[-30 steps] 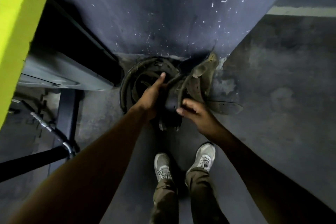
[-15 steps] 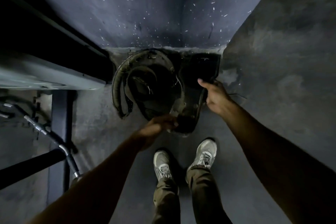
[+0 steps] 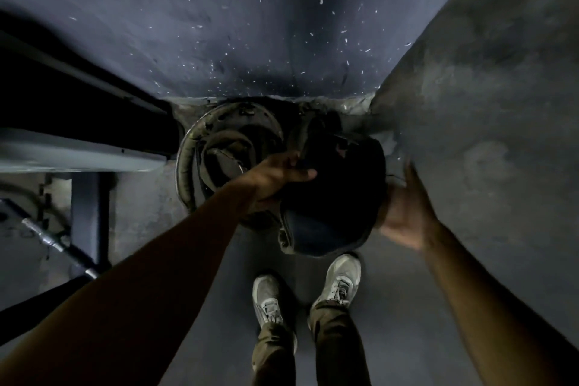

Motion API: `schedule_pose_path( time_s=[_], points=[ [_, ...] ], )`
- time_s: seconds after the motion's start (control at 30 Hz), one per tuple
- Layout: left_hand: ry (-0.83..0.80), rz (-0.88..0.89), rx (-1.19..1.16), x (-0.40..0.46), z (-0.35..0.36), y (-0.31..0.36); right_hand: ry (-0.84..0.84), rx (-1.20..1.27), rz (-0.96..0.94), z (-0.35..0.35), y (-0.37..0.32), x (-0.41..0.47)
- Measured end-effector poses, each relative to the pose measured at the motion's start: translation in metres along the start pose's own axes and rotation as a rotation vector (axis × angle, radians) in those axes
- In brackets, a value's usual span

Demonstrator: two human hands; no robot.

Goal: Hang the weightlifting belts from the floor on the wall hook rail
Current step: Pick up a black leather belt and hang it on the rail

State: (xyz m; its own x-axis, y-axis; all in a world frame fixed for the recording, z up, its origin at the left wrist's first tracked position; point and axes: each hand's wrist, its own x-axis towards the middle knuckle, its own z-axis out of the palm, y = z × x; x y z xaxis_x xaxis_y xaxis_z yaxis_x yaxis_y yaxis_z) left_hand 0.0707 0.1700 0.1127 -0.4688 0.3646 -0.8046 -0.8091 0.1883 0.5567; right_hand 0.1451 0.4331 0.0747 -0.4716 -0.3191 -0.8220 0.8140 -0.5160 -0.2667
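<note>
A wide dark belt (image 3: 332, 197), curled into a loop, is held above the floor between both hands. My left hand (image 3: 279, 175) grips its left edge with the thumb over the top. My right hand (image 3: 404, 207) presses flat against its right side, blurred. Further curled belts (image 3: 200, 147) lie in a ring on the floor at the foot of the dark wall (image 3: 250, 25), left of the held belt. No hook rail is in sight.
A grey bench frame (image 3: 81, 157) and its dark post (image 3: 89, 213) stand at the left, with a metal bar (image 3: 53, 241) slanting beneath. My two shoes (image 3: 307, 291) stand on the concrete floor (image 3: 485, 166) just below the belt.
The dark belt has come up off the floor and nearer the camera. My left hand moved up onto its left edge; my right hand shifted to its right side.
</note>
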Motion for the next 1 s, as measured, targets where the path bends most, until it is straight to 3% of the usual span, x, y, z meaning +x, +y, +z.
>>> schedule_pose_path(
  time_s=[0.1, 0.17, 0.27, 0.4, 0.53, 0.6, 0.7, 0.83, 1.0],
  points=[
    [-0.135, -0.011, -0.053, -0.012, 0.008, -0.03, 0.074, -0.107, -0.01, 0.008, -0.035, 0.027],
    [-0.083, -0.039, -0.073, -0.019, 0.01, -0.044, 0.117, -0.233, 0.031, 0.022, -0.043, 0.039],
    [0.042, -0.08, -0.228, -0.023, 0.01, -0.049, 0.179, -0.344, -0.095, 0.036, -0.041, 0.04],
    [0.095, -0.122, -0.477, -0.021, 0.005, -0.014, -0.025, -0.51, -0.176, 0.058, -0.012, -0.012],
    [0.096, 0.004, -0.404, -0.033, 0.0, 0.054, -0.21, -0.704, -0.191, 0.073, 0.012, -0.078],
    [0.086, 0.141, -0.323, -0.046, 0.002, 0.088, -0.189, -0.684, -0.211, 0.082, 0.005, -0.1],
    [0.033, 0.355, -0.219, -0.079, 0.014, 0.131, -0.09, -0.45, -0.232, 0.1, -0.014, -0.119],
    [-0.051, 0.432, -0.138, -0.14, 0.029, 0.146, 0.041, -0.315, -0.315, 0.138, -0.052, -0.151],
    [-0.191, 0.458, 0.008, -0.224, 0.038, 0.144, -0.093, -0.182, -0.32, 0.196, -0.106, -0.218]
  ],
)
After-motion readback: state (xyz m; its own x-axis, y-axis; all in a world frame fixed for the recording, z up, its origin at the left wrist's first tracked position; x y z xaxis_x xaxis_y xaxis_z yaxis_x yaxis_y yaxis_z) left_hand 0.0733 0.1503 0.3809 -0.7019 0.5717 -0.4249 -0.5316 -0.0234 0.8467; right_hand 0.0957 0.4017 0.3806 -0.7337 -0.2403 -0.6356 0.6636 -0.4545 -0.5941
